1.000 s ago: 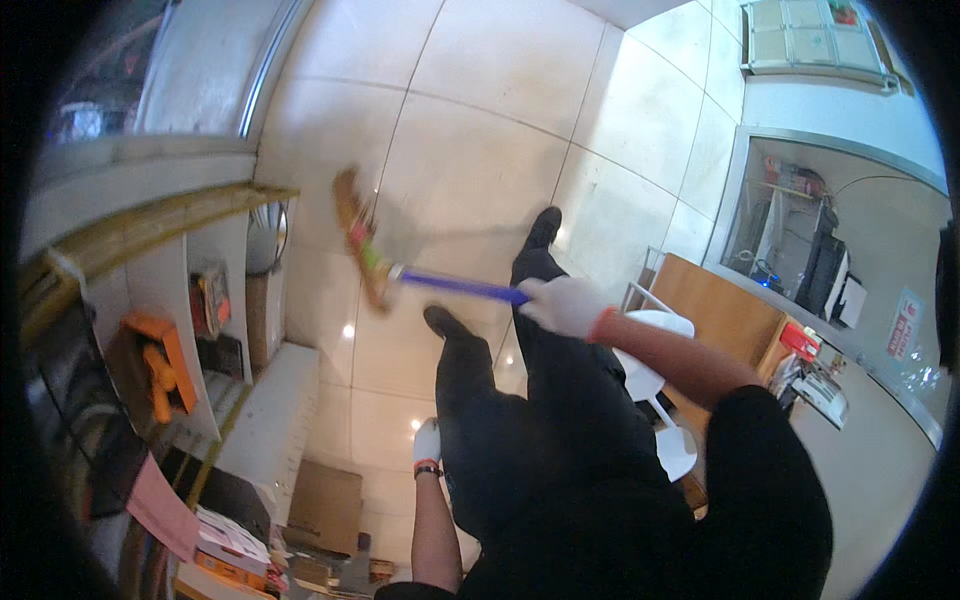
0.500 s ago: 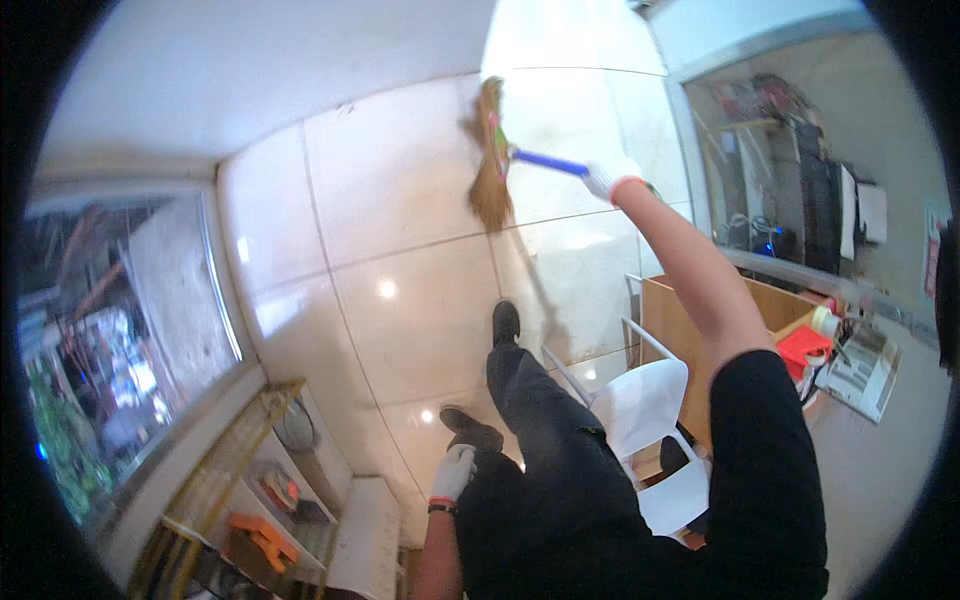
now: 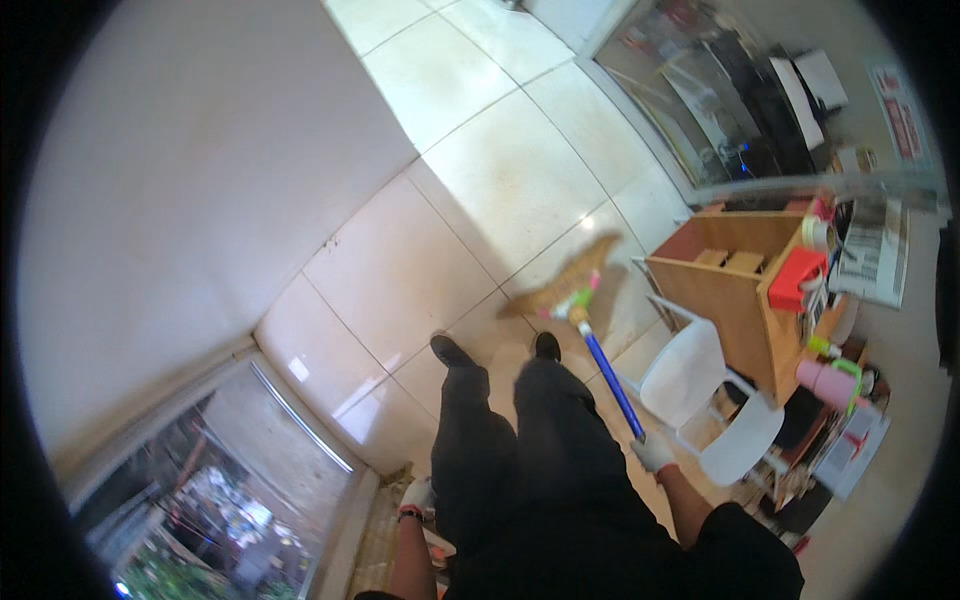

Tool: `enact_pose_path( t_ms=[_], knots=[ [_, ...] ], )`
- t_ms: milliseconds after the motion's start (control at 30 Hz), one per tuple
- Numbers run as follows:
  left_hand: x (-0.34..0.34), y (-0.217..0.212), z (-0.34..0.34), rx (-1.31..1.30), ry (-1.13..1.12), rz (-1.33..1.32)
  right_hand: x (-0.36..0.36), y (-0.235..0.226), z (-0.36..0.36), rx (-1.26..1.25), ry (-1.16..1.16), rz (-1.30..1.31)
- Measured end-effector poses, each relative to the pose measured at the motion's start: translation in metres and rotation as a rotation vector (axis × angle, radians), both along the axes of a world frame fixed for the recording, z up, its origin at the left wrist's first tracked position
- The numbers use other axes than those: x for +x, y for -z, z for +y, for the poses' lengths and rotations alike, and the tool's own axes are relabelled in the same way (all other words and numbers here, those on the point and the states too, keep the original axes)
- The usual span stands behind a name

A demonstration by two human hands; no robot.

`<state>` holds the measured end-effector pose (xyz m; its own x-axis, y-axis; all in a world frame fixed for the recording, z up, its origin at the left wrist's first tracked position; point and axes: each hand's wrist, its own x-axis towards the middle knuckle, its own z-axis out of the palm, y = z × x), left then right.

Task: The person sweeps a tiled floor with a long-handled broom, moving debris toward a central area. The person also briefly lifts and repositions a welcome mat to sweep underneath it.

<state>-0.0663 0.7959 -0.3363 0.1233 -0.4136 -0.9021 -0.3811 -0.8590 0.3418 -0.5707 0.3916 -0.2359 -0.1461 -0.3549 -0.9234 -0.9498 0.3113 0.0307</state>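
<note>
My right hand (image 3: 653, 453), in a white glove, is closed around the blue handle of a broom (image 3: 612, 385). The broom slants away from me, its tan bristle head, banded in pink, white and green, down by the tiled floor just beyond my feet. The bristles are slightly blurred. My left hand (image 3: 418, 492), also gloved in white, hangs low beside my left thigh. No object shows in it, and its fingers are too indistinct to read.
A white chair (image 3: 690, 375) stands to my right, beside a wooden cabinet (image 3: 720, 290) topped with red items and tape. A pink tumbler (image 3: 826, 381) is farther right. A pale wall (image 3: 220, 180) and a window (image 3: 230, 490) bound the left.
The broom has come from far out on the floor in toward my feet, its head turning. My right arm has drawn back to my side. My view has turned and my feet have shifted.
</note>
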Motion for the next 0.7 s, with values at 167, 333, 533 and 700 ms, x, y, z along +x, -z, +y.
enact_pose_path(
  t_ms=[167, 333, 533, 700],
  knots=[
    [0.124, -0.037, -0.204, 0.356, -0.267, 0.033, 0.016, -0.03, 0.099, 0.136, 0.409, 0.15],
    [0.165, -0.123, -0.394, 0.394, 0.209, 0.578, 0.11, 0.113, -0.019, 0.197, 0.459, 0.026],
    [0.107, -0.221, -0.517, 0.284, 0.397, 0.704, 0.43, 0.211, -0.317, -0.142, 0.327, -0.315],
    [0.068, -0.193, -0.614, 0.257, 0.602, 0.871, 0.427, 0.223, -0.535, -0.112, 0.4, -0.478]
  ],
)
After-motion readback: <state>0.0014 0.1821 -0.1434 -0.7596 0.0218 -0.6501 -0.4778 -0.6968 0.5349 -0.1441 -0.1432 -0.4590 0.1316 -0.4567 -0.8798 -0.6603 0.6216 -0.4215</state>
